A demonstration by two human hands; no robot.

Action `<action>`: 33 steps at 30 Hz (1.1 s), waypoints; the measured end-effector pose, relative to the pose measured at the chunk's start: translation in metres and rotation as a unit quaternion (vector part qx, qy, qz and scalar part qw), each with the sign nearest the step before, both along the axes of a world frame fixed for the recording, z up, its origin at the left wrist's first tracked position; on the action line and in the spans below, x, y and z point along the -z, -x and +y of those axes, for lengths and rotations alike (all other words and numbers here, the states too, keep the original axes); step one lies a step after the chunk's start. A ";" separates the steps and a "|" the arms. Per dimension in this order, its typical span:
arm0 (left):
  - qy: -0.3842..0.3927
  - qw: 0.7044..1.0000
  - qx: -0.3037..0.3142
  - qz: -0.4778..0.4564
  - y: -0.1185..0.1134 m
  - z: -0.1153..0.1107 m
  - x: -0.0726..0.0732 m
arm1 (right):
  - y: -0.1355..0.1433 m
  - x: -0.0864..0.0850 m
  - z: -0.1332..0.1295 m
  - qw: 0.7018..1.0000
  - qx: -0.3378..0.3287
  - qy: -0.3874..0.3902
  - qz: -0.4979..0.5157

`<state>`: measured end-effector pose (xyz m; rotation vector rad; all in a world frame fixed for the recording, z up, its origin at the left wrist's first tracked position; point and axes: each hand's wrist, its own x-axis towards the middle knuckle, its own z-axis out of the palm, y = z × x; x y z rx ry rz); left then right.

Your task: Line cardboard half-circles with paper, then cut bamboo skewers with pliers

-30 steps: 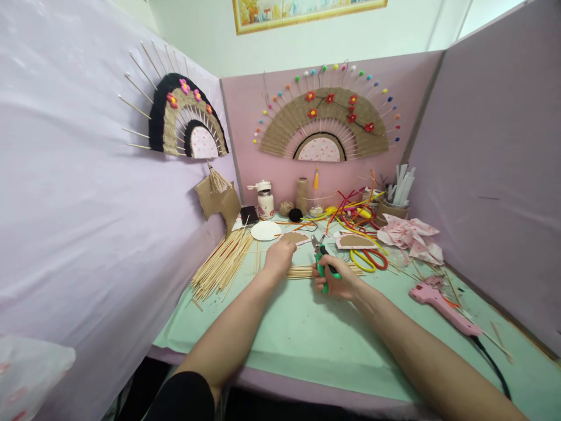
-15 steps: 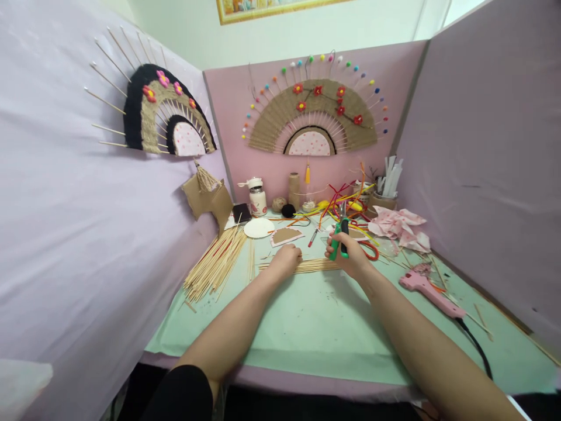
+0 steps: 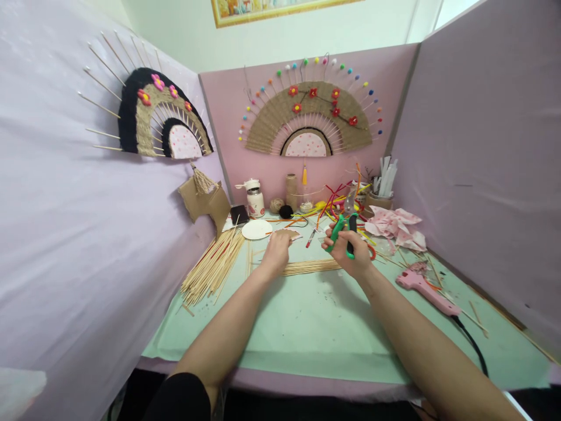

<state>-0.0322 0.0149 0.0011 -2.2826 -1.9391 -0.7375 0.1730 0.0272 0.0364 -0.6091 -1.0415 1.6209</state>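
Observation:
My right hand [image 3: 354, 252] is wrapped round hand pruners [image 3: 338, 229] with green and black handles, held above the table. Their handles are spread apart and the blades point away from me. My left hand [image 3: 277, 252] has its fingers curled down, and what they may pinch is hidden. It partly covers a half-round piece of cardboard [image 3: 290, 234] with a pale edge; whether it touches the piece I cannot tell. Just below both hands, a row of thin bamboo sticks [image 3: 312, 268] lies side by side across the green tablecloth [image 3: 302, 327].
At left spreads a big pile of bamboo sticks [image 3: 213, 269], near a white oval disc [image 3: 256, 229]. A pink glue gun [image 3: 429, 291] with a black cord lies at right. Behind are a bottle [image 3: 255, 200], coloured pipe cleaners [image 3: 335, 202] and crumpled pink cloth [image 3: 394, 225]. Fan decorations [image 3: 272, 126] hang behind.
My left hand has moved left and slightly away from me, off the stick row to over the cardboard. My right hand has shifted right and its pruners have opened wider.

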 end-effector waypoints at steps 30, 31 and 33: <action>-0.072 0.791 0.087 -0.601 0.009 0.003 -0.010 | 0.007 0.013 -0.001 0.989 -0.077 -0.095 0.081; -0.062 0.797 0.082 -0.595 0.008 0.002 -0.010 | 0.007 0.013 -0.001 0.989 -0.078 -0.092 0.087; -0.034 0.807 0.067 -0.586 0.008 0.002 -0.010 | 0.007 0.014 -0.002 0.988 -0.083 -0.086 0.099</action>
